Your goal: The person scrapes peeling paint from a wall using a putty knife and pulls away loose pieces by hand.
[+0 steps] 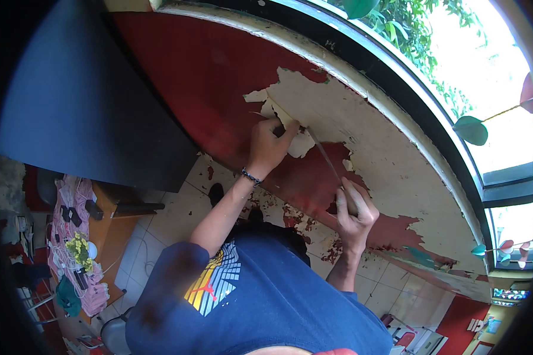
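Note:
In the head view, my left hand [272, 145], with a dark beaded bracelet on its wrist, pinches a loose flap of peeling paint [302, 145] on the wall. My right hand [355, 213] is closed around a long thin-bladed knife [324, 155]; its handle is mostly hidden in my fingers. The blade's tip reaches the flap, close to my left fingertips. Red paint [213, 65] covers part of the wall, while a large pale bare patch [349, 112] with ragged edges spreads above and right of my hands.
Paint chips [302, 222] litter the tiled floor below the wall. A window frame [420, 83] curves along the top, with leaves hanging at right. A large dark panel [95, 106] stands at left, above a wooden desk [109, 222] with cloth, cables and yellow flowers.

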Motion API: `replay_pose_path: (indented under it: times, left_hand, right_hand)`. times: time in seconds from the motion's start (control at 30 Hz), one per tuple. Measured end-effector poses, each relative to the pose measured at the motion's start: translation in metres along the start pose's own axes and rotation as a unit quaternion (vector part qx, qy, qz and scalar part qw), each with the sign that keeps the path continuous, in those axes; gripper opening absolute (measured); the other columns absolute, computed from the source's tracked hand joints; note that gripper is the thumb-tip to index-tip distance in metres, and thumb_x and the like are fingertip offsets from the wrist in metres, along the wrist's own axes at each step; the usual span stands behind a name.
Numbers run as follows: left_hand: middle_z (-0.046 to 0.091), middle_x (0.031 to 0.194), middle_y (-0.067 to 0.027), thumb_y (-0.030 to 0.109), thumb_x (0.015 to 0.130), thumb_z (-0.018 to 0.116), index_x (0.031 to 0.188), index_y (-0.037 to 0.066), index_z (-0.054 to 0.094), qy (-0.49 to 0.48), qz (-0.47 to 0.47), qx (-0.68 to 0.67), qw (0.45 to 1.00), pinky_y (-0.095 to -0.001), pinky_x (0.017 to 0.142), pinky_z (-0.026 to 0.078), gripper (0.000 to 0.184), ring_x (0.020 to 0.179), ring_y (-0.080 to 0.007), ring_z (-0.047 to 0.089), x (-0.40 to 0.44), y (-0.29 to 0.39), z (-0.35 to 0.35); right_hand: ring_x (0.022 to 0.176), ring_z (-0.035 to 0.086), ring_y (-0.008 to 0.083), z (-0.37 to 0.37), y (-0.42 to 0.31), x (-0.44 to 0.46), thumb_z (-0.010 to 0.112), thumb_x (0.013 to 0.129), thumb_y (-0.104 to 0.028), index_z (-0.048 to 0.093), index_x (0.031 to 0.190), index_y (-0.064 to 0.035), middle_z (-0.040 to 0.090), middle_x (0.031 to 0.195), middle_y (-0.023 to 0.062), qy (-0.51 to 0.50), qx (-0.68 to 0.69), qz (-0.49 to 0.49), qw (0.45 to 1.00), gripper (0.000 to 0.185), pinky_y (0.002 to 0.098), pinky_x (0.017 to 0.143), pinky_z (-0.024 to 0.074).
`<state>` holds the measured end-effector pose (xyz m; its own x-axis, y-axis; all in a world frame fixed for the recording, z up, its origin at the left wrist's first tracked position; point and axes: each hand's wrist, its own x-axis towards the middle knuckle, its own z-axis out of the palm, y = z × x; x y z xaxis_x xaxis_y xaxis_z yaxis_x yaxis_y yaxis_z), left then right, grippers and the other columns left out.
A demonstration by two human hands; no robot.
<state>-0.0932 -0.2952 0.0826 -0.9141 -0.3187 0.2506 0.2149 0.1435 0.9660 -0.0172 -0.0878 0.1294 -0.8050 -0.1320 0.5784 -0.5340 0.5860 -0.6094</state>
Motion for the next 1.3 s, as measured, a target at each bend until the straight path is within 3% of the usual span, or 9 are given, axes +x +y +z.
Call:
replay_pose_path:
  times: [0.13, 0.23, 0.57, 0.77, 0.87, 0.93, 1.07, 1.17, 1.3]
  left_hand:
    - [0.063, 0.062, -0.0109, 0.017, 0.084, 0.062, 0.081, -0.006, 0.064, -0.025, -0.034, -0.078, 0.996, -0.0287, 0.051, 0.042, 0.023, 0.057, -0.0084, 0.057, 0.001, -0.008, 0.001]
    - [0.062, 0.061, -0.0095, 0.017, 0.085, 0.061, 0.081, -0.006, 0.063, -0.005, 0.012, -0.049, 0.999, -0.0284, 0.051, 0.041, 0.024, 0.058, -0.0071, 0.056, 0.001, -0.013, 0.003]
    - [0.056, 0.055, -0.0129, 0.019, 0.088, 0.058, 0.076, -0.006, 0.06, 0.048, 0.025, 0.002, 0.999, -0.0299, 0.047, 0.037, 0.027, 0.05, -0.0091, 0.049, -0.006, 0.0, -0.002]
    - [0.054, 0.054, -0.0147, 0.019, 0.089, 0.057, 0.076, -0.005, 0.06, 0.043, 0.055, 0.071, 0.995, -0.031, 0.047, 0.036, 0.027, 0.048, -0.0128, 0.051, -0.007, 0.003, -0.007]
    - [0.051, 0.054, -0.0162, 0.018, 0.088, 0.057, 0.076, -0.005, 0.06, 0.029, -0.006, 0.017, 0.999, -0.0318, 0.046, 0.035, 0.026, 0.046, -0.0136, 0.045, -0.006, 0.009, -0.008]
    - [0.049, 0.054, -0.0169, 0.017, 0.088, 0.057, 0.076, -0.005, 0.059, 0.047, 0.053, 0.046, 0.996, -0.0329, 0.045, 0.033, 0.025, 0.046, -0.0139, 0.04, -0.006, 0.004, -0.006]
    - [0.047, 0.054, -0.0175, 0.017, 0.088, 0.057, 0.073, -0.005, 0.056, 0.073, 0.063, 0.048, 0.994, -0.034, 0.045, 0.033, 0.026, 0.045, -0.0151, 0.039, -0.009, 0.002, 0.001]
    - [0.047, 0.055, -0.0187, 0.016, 0.088, 0.055, 0.07, -0.005, 0.052, 0.072, 0.012, 0.015, 0.997, -0.0348, 0.046, 0.032, 0.028, 0.044, -0.0187, 0.039, -0.011, -0.002, 0.004]
    - [0.047, 0.056, -0.0201, 0.014, 0.089, 0.053, 0.07, -0.005, 0.05, 0.088, 0.095, 0.06, 0.99, -0.0357, 0.046, 0.033, 0.027, 0.045, -0.026, 0.039, -0.013, 0.002, 0.001]
  right_hand:
    - [0.074, 0.065, 0.0234, -0.004, 0.006, -0.01, 0.067, 0.076, 0.001, 0.067, 0.096, 0.0028, 0.066, 0.088, 0.0174, -0.007, -0.008, 0.022, 1.0, 0.02, 0.0293, 0.065, 0.0513]
    - [0.074, 0.065, 0.0241, -0.003, 0.005, -0.014, 0.068, 0.076, 0.001, 0.067, 0.096, 0.0029, 0.066, 0.088, 0.0174, 0.002, 0.002, 0.041, 0.999, 0.021, 0.0298, 0.066, 0.0514]
    - [0.073, 0.065, 0.0211, 0.018, 0.003, -0.003, 0.066, 0.077, 0.002, 0.067, 0.098, 0.0027, 0.066, 0.088, 0.0171, 0.013, 0.036, 0.056, 0.998, 0.021, 0.028, 0.064, 0.0508]
    - [0.071, 0.065, 0.0206, 0.03, -0.008, 0.005, 0.064, 0.078, 0.001, 0.067, 0.099, 0.0023, 0.066, 0.089, 0.017, 0.013, 0.058, 0.023, 0.998, 0.02, 0.0281, 0.064, 0.0509]
    - [0.072, 0.065, 0.021, 0.033, -0.014, 0.012, 0.064, 0.079, 0.001, 0.067, 0.099, 0.0023, 0.066, 0.089, 0.0171, 0.006, 0.061, 0.029, 0.998, 0.02, 0.0284, 0.064, 0.0508]
    - [0.072, 0.065, 0.021, 0.038, -0.016, 0.015, 0.064, 0.08, 0.001, 0.067, 0.099, 0.0023, 0.066, 0.088, 0.0171, 0.006, 0.063, 0.035, 0.997, 0.02, 0.0285, 0.065, 0.0506]
    - [0.073, 0.064, 0.0209, 0.048, -0.015, 0.021, 0.064, 0.079, 0.001, 0.066, 0.099, 0.003, 0.066, 0.088, 0.0165, 0.003, 0.092, 0.063, 0.994, 0.02, 0.0285, 0.066, 0.0498]
    - [0.072, 0.064, 0.0222, 0.057, -0.01, 0.023, 0.064, 0.079, 0.001, 0.066, 0.099, 0.0025, 0.066, 0.087, 0.0161, 0.026, 0.109, 0.043, 0.993, 0.02, 0.0296, 0.066, 0.0498]
    - [0.074, 0.065, 0.0242, 0.069, -0.01, 0.036, 0.064, 0.08, -0.002, 0.066, 0.099, 0.0011, 0.066, 0.087, 0.0161, 0.016, 0.108, 0.032, 0.993, 0.02, 0.0313, 0.066, 0.0501]
